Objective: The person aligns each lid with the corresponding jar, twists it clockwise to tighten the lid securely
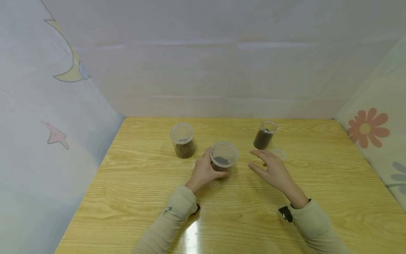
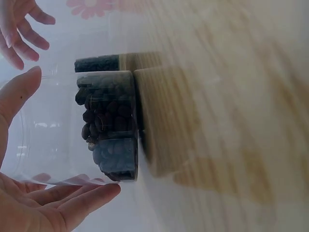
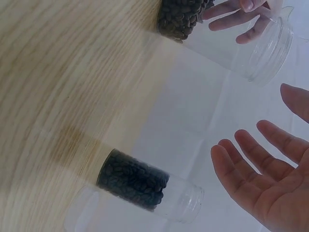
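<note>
My left hand (image 1: 204, 169) grips a wide clear jar (image 1: 223, 155) from its left side, thumb and fingers around the wall. Dark beans that look like coffee beans (image 2: 108, 121) fill its lower part, and a translucent round top shows from above. Whether its base touches the table, I cannot tell. To the right of that jar, my right hand (image 1: 272, 169) hovers with fingers spread and slightly bent, holding nothing. Behind it stands a narrower clear jar (image 3: 140, 183) with dark beans and an uncovered mouth; a round translucent lid (image 1: 278, 154) lies beside its base.
Another wide jar (image 1: 183, 141), covered and partly filled with dark contents, stands back left on the wood-grain table (image 1: 133, 197). A pale fabric backdrop (image 1: 190, 81) rises behind the table's far edge, with printed walls at both sides.
</note>
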Action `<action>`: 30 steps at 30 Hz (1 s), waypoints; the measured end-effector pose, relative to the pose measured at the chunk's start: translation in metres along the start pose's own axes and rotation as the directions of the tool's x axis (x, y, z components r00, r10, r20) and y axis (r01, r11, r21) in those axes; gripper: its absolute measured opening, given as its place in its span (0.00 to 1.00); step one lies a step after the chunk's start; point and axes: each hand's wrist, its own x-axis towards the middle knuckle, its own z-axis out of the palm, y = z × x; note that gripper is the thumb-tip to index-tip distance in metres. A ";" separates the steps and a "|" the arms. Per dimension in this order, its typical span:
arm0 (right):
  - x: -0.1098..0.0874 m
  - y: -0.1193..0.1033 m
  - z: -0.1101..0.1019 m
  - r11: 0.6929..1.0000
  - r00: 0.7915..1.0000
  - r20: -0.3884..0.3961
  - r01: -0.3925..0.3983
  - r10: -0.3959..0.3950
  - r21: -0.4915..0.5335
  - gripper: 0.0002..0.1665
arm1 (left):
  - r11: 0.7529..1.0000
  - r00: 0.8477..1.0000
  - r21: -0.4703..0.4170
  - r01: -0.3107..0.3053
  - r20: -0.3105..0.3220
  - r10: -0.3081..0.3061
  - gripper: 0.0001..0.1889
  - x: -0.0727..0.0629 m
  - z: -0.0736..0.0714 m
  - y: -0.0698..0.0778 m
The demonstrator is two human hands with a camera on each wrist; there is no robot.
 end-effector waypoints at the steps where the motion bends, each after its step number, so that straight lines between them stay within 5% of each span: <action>1: -0.001 0.000 0.000 1.000 1.000 0.002 -0.005 0.005 0.003 0.25 | 1.000 1.000 -0.014 -0.002 -0.004 0.002 0.51 0.000 0.001 -0.001; 18: -0.005 0.004 0.001 0.999 0.999 0.026 -0.045 0.045 0.013 0.26 | 0.996 0.998 -0.066 0.059 -0.031 -0.061 0.52 0.006 0.006 -0.005; 30: -0.006 0.004 0.001 0.999 0.998 0.028 -0.048 0.048 0.006 0.26 | 0.993 0.997 -0.110 0.044 -0.052 -0.050 0.52 0.010 0.007 -0.008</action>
